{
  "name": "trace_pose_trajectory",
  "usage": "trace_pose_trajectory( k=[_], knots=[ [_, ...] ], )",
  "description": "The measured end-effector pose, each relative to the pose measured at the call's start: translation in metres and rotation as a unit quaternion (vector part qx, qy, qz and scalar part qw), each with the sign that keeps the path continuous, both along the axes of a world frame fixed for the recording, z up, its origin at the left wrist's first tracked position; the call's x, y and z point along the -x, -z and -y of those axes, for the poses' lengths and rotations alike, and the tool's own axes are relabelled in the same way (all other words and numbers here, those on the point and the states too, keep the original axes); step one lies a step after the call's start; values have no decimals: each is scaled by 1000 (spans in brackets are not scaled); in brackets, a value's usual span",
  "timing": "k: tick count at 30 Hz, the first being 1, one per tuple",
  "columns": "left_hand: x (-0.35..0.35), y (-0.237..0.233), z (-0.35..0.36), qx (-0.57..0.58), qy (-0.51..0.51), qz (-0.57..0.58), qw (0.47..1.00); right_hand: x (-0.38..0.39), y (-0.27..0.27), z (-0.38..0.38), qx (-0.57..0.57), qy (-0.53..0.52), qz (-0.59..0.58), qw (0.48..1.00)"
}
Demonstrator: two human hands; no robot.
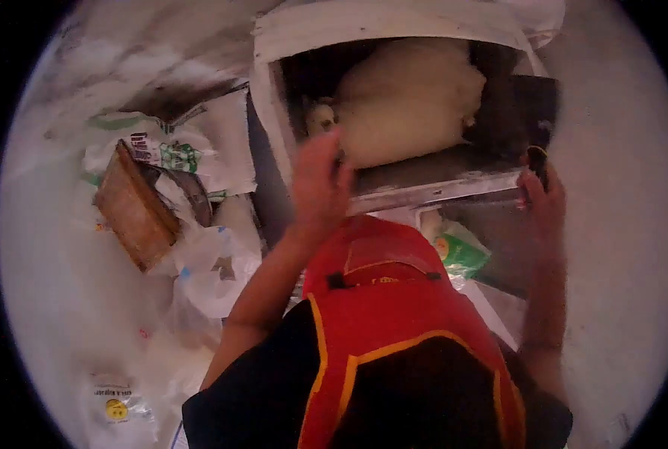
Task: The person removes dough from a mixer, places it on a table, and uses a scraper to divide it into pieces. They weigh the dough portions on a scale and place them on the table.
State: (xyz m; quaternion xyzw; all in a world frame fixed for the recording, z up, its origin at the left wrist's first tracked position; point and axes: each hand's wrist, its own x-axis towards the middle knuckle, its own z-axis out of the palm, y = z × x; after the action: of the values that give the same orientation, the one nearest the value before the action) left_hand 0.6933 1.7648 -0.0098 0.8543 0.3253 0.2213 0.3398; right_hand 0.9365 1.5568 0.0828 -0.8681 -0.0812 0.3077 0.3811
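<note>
A large pale, rounded mass point(409, 105), like dough, lies inside a dark-lined bin with a whitish frame point(270, 112). My left hand point(321, 183) is raised over the bin's near left corner, beside a small lump point(320, 117) at the left end of the mass. What its fingers hold, if anything, is hidden. At the bin's near right corner, my right hand point(541, 183) is closed round a dark object with a yellowish rim point(536, 159), too blurred to name.
Left of the bin are a wooden box point(135, 209), a white and green printed bag point(177, 150) and clear plastic bags point(218, 266). A green packet point(463, 253) lies below the bin. A red apron point(394, 322) covers my front.
</note>
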Motion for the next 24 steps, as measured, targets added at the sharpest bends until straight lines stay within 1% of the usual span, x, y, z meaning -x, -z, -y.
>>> trace_pose_trajectory(
  k=[1,3,4,5,6,9,12,15,18,21,24],
  knots=[
    [9,-1,-10,-127,-29,11,991,-18,-7,7,36,-79,30,996],
    [21,3,-16,-150,-113,-4,982,-54,-17,15,108,-238,85,962],
    [24,9,-16,-138,-140,-16,980,-67,-14,14,156,-324,135,923],
    [27,14,-12,-125,-165,-29,978,-77,-10,14,203,-403,183,873],
    [30,21,-8,-110,-189,-44,975,-86,-6,13,249,-477,227,812],
    [31,43,1,-83,-229,-67,967,-107,7,-5,335,-597,219,695],
    [26,58,11,-64,-251,-69,964,-114,17,-39,425,-667,188,583],
    [23,58,11,-92,-267,-75,956,-114,43,-58,456,-713,158,509],
    [21,58,10,-84,-287,-78,951,-110,83,-65,463,-739,139,470],
    [17,55,12,-63,-295,-86,949,-118,128,-56,431,-712,143,535],
    [21,59,9,-70,-296,-84,949,-133,197,-41,425,-697,167,553]
  ],
)
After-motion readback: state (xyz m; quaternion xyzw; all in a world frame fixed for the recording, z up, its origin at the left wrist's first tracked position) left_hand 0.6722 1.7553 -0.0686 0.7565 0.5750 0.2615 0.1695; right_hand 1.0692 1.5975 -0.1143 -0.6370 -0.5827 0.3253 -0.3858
